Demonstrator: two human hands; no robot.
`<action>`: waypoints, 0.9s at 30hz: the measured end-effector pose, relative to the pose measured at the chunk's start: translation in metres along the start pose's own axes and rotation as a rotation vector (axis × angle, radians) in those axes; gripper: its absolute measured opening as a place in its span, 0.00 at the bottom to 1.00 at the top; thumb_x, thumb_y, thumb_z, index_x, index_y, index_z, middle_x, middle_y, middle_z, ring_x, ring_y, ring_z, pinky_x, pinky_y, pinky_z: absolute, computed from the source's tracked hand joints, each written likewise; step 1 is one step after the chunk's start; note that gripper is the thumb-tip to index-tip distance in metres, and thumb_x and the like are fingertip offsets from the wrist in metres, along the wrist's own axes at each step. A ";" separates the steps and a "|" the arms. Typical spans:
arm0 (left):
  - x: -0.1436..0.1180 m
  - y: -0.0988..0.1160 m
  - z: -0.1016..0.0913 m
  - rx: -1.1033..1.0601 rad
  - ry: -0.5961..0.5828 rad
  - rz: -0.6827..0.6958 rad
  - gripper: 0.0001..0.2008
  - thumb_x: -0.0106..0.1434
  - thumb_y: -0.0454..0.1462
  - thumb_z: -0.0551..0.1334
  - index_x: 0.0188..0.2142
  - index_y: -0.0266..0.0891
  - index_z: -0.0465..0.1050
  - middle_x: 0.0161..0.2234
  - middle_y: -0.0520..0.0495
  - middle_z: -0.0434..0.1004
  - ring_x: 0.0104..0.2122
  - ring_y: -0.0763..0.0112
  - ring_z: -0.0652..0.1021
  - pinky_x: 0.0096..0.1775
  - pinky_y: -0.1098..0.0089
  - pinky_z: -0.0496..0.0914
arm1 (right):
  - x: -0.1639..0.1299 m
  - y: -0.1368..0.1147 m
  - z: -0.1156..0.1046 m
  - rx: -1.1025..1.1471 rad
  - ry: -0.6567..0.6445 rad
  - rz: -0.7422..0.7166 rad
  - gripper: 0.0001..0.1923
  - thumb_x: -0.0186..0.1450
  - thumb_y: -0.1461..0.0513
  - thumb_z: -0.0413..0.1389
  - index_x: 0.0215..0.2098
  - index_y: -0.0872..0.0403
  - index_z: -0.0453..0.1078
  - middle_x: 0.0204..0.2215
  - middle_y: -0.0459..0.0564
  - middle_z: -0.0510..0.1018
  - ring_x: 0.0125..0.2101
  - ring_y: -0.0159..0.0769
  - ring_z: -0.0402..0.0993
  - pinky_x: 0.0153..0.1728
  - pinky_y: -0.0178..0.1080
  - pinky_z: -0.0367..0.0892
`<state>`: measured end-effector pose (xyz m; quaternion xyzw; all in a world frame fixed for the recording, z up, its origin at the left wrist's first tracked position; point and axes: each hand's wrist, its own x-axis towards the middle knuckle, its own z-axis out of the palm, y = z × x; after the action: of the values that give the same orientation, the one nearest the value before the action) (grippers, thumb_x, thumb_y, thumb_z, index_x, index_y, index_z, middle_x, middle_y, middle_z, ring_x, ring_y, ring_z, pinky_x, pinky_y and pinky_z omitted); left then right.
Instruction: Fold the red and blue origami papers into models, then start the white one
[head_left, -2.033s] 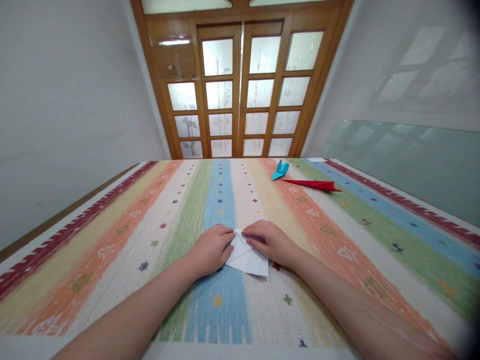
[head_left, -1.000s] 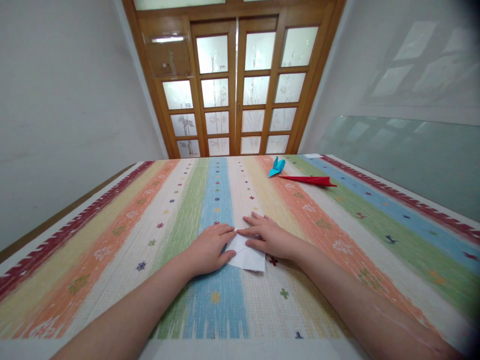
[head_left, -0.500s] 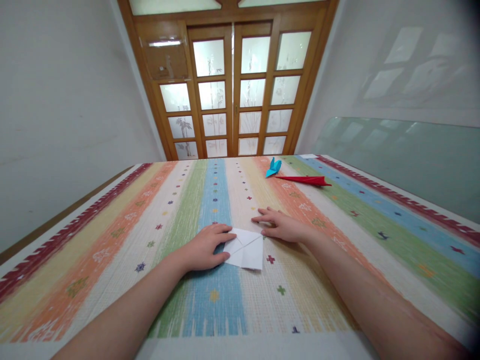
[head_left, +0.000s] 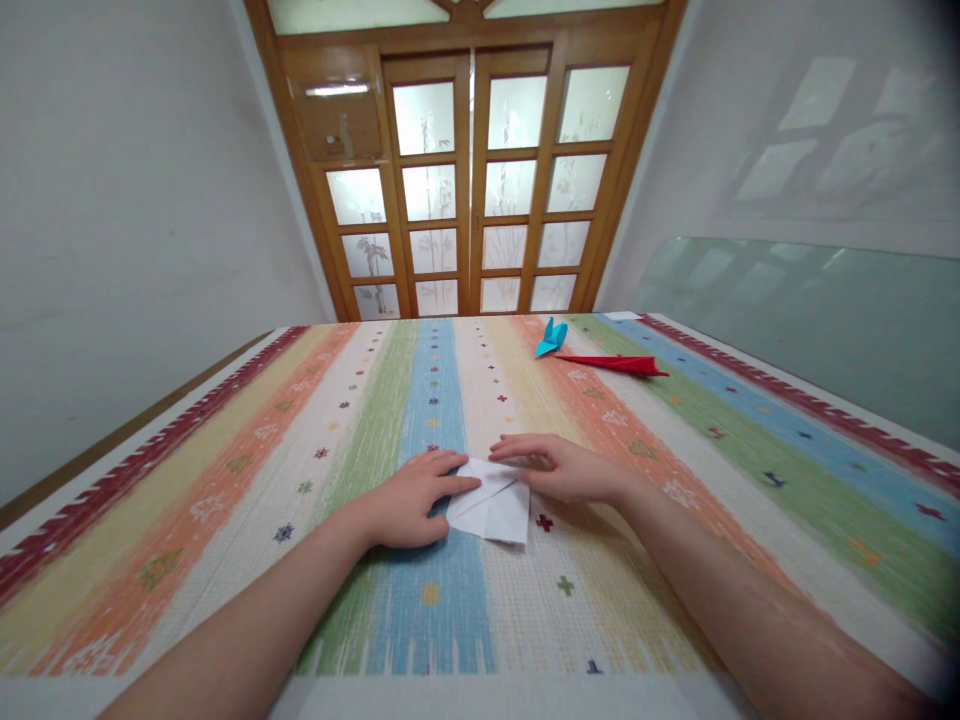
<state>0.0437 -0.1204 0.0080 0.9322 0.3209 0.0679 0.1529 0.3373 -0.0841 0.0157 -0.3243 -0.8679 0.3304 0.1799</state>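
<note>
Since half a second ago the right hand [head_left: 574, 468] has come back in from the right edge of the white paper [head_left: 491, 505] and now bends its far right corner over toward the middle, so the sheet shows a raised flap where it lay flat and open before. Its fingers are stretched long and nearly straight, fingertips pressed on top of the folded flap, thumb tucked low beside the paper's right edge; nothing is clasped, the hand only presses down. Over on the other side, the left hand [head_left: 412, 500] has hardly shifted. It lies palm down on the paper's left part, forefinger reaching out across the fold line toward the right fingertips, the other fingers loosely curled, thumb under near the lower left edge. It pins the sheet rather than gripping it.

That paper sits on the striped tablecloth [head_left: 225, 500], at the seam between the blue stripe and the pale one, close to the person's near edge of the table. Well apart, toward the far end, lie a small blue folded paper [head_left: 551, 338] and a long red folded paper [head_left: 619, 365] just beside it. Beyond the table stands a wooden door [head_left: 472, 170] with frosted panes.
</note>
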 end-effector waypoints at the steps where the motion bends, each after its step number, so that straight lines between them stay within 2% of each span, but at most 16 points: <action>1: 0.000 0.000 0.000 -0.001 -0.007 0.000 0.39 0.54 0.34 0.62 0.66 0.48 0.61 0.69 0.39 0.54 0.67 0.50 0.57 0.66 0.46 0.47 | -0.001 -0.005 0.001 -0.036 -0.055 -0.021 0.28 0.60 0.67 0.56 0.58 0.49 0.72 0.60 0.52 0.71 0.63 0.46 0.62 0.64 0.51 0.56; 4: -0.001 -0.001 -0.001 -0.017 -0.019 -0.009 0.38 0.54 0.34 0.62 0.66 0.47 0.61 0.69 0.40 0.53 0.67 0.48 0.56 0.66 0.45 0.48 | -0.003 -0.016 0.004 -0.170 -0.159 -0.049 0.32 0.56 0.68 0.58 0.60 0.48 0.70 0.61 0.54 0.70 0.63 0.50 0.62 0.62 0.52 0.57; 7: -0.001 0.000 -0.002 -0.037 -0.022 -0.017 0.35 0.57 0.34 0.61 0.65 0.46 0.62 0.69 0.40 0.53 0.67 0.48 0.56 0.66 0.45 0.48 | -0.005 -0.019 0.006 -0.233 -0.174 -0.042 0.33 0.56 0.67 0.58 0.61 0.45 0.69 0.62 0.53 0.68 0.61 0.50 0.65 0.60 0.52 0.60; 10: -0.002 0.001 -0.002 -0.064 0.000 -0.004 0.32 0.62 0.43 0.63 0.65 0.47 0.62 0.69 0.39 0.54 0.67 0.47 0.56 0.65 0.44 0.48 | -0.006 -0.018 0.007 -0.229 -0.157 -0.016 0.36 0.54 0.68 0.59 0.61 0.44 0.69 0.62 0.52 0.69 0.60 0.49 0.67 0.60 0.50 0.61; 13: -0.002 0.002 -0.001 -0.087 0.026 0.002 0.38 0.60 0.55 0.65 0.66 0.46 0.62 0.68 0.37 0.54 0.67 0.43 0.56 0.65 0.42 0.48 | -0.005 -0.020 0.005 -0.204 -0.145 -0.012 0.34 0.53 0.68 0.59 0.59 0.46 0.71 0.59 0.52 0.72 0.57 0.49 0.70 0.58 0.49 0.63; 16: -0.002 0.002 0.002 -0.075 0.043 0.011 0.44 0.57 0.59 0.65 0.67 0.46 0.58 0.68 0.36 0.54 0.67 0.43 0.57 0.65 0.43 0.48 | -0.003 -0.023 0.004 -0.195 -0.126 -0.042 0.31 0.55 0.68 0.57 0.56 0.47 0.74 0.57 0.51 0.75 0.55 0.48 0.72 0.57 0.48 0.64; 19: -0.001 0.003 0.006 -0.049 0.068 0.021 0.47 0.55 0.60 0.66 0.68 0.46 0.55 0.68 0.36 0.54 0.66 0.44 0.58 0.65 0.43 0.47 | -0.002 -0.026 0.006 -0.215 -0.085 -0.063 0.28 0.56 0.69 0.55 0.53 0.47 0.76 0.53 0.50 0.78 0.53 0.46 0.74 0.56 0.46 0.65; 22: 0.001 0.006 0.008 -0.014 0.090 0.012 0.46 0.56 0.57 0.67 0.68 0.45 0.55 0.68 0.36 0.55 0.66 0.44 0.59 0.65 0.43 0.47 | 0.000 -0.027 0.010 -0.236 -0.041 -0.069 0.25 0.58 0.70 0.53 0.50 0.47 0.78 0.50 0.50 0.80 0.50 0.44 0.76 0.54 0.44 0.66; 27: 0.004 0.010 0.010 0.012 0.142 0.017 0.32 0.61 0.41 0.64 0.64 0.44 0.63 0.64 0.39 0.63 0.63 0.50 0.64 0.65 0.47 0.51 | 0.002 -0.025 0.015 -0.244 0.030 -0.072 0.20 0.61 0.68 0.53 0.47 0.47 0.79 0.46 0.49 0.82 0.46 0.42 0.77 0.51 0.42 0.67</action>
<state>0.0550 -0.1281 0.0024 0.9286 0.3234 0.1332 0.1238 0.3167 -0.1034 0.0226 -0.3172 -0.9101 0.2106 0.1638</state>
